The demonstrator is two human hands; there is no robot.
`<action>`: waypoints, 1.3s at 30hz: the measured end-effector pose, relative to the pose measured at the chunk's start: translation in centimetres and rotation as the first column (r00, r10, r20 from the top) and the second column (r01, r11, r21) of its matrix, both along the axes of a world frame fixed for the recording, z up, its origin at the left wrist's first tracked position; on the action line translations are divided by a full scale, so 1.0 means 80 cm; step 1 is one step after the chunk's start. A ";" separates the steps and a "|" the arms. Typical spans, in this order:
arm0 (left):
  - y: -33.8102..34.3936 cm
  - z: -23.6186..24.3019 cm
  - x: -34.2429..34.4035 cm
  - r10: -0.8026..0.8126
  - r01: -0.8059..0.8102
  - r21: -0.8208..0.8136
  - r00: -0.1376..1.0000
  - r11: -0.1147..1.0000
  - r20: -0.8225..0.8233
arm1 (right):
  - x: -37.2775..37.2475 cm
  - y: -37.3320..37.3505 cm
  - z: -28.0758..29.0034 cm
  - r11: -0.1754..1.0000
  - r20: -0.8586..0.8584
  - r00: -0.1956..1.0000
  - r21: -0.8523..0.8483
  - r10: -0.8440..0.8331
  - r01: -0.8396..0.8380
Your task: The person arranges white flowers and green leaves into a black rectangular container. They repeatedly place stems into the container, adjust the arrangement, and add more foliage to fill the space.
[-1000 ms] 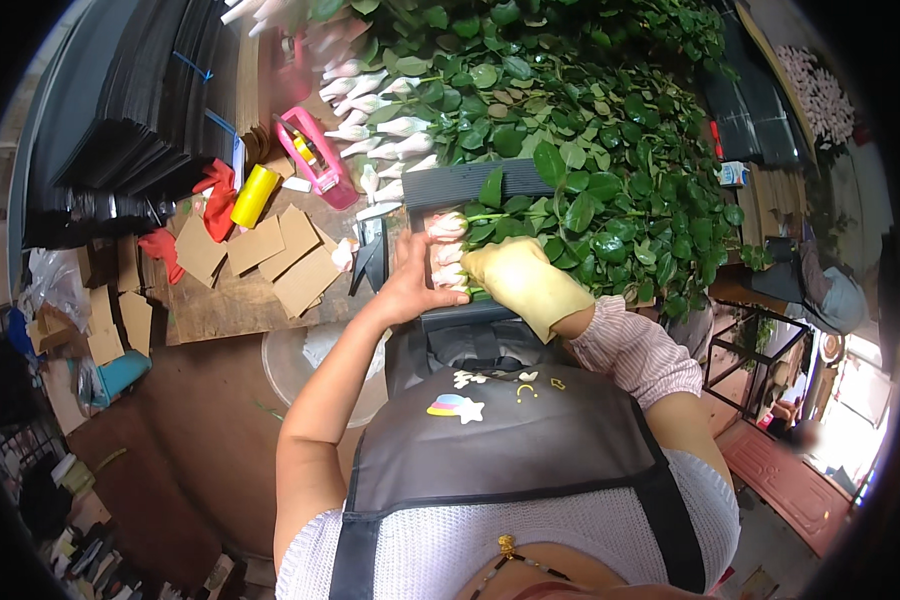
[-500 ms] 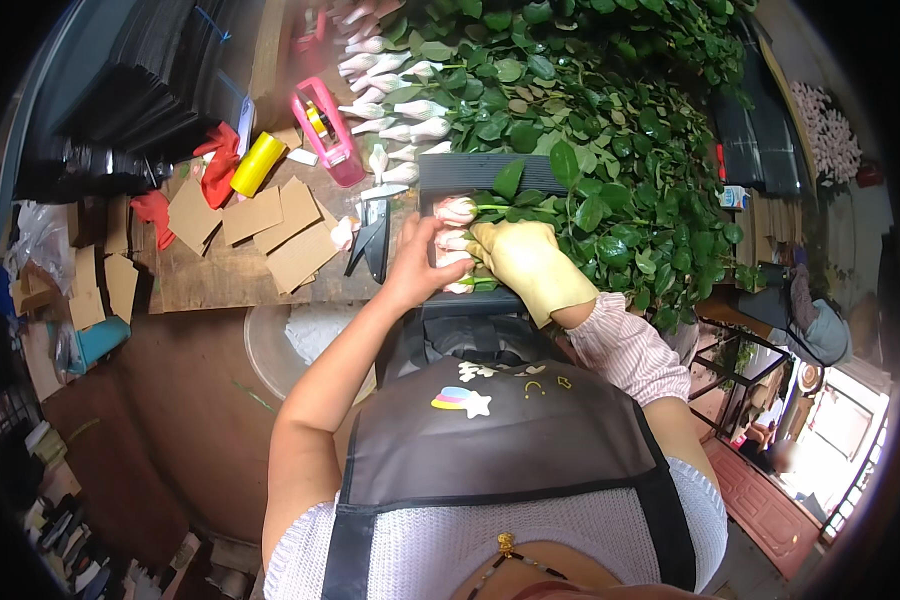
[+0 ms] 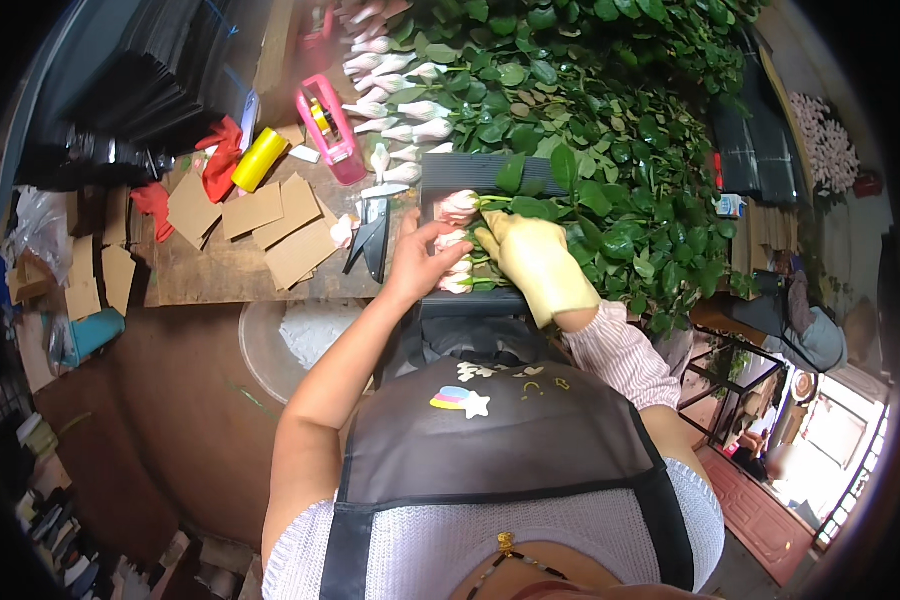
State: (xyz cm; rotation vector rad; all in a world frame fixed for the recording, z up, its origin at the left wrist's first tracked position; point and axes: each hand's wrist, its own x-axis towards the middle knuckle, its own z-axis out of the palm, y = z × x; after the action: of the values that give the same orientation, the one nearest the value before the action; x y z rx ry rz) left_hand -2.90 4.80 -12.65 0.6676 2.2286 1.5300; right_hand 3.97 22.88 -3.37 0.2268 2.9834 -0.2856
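Note:
Pale pink roses lie in a row on a dark ribbed sheet (image 3: pixel 490 172) at the table's front edge. The top rose (image 3: pixel 458 207) has its stem running right into the leaves. My bare left hand (image 3: pixel 418 262) curls its thumb and fingers around the middle rose (image 3: pixel 451 241). A lower rose (image 3: pixel 456 280) sits by that hand, partly covered by it. My right hand (image 3: pixel 535 262), in a pale yellow glove, is over the stems just right of the heads. Its thumb and forefinger are apart, the forefinger near the top rose's stem.
Leafy rose stems (image 3: pixel 610 120) pile up behind and right, with sleeved buds (image 3: pixel 420 130) at their left. Black scissors (image 3: pixel 372 240), cardboard pieces (image 3: pixel 300 255), a pink tape dispenser (image 3: pixel 342 160) and a yellow roll (image 3: pixel 260 160) lie left. A round tub (image 3: pixel 255 350) stands below the table edge.
My gloved right hand has shifted slightly right, and its thumb and forefinger have spread apart. My left hand stays at the rose heads, its fingers drawn in around the middle one.

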 end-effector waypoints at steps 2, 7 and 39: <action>-0.001 0.002 0.003 0.000 0.000 0.007 1.000 1.000 0.014 | -0.009 0.004 -0.013 0.999 -0.011 1.000 -0.035 0.025 -0.025; 0.002 0.020 0.000 0.023 -0.046 0.116 0.981 0.992 0.192 | -0.013 0.013 0.004 0.966 -0.115 0.991 -0.241 0.070 -0.096; 0.016 0.041 -0.026 -0.009 0.007 0.049 0.999 0.999 0.034 | -0.047 0.002 0.018 0.985 0.077 0.993 0.146 0.085 -0.096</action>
State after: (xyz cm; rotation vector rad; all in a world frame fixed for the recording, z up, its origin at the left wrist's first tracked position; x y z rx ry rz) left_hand -4.97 6.07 -9.34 0.6587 2.1674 1.5843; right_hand 0.17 23.05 -1.93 0.1133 2.9368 -0.0424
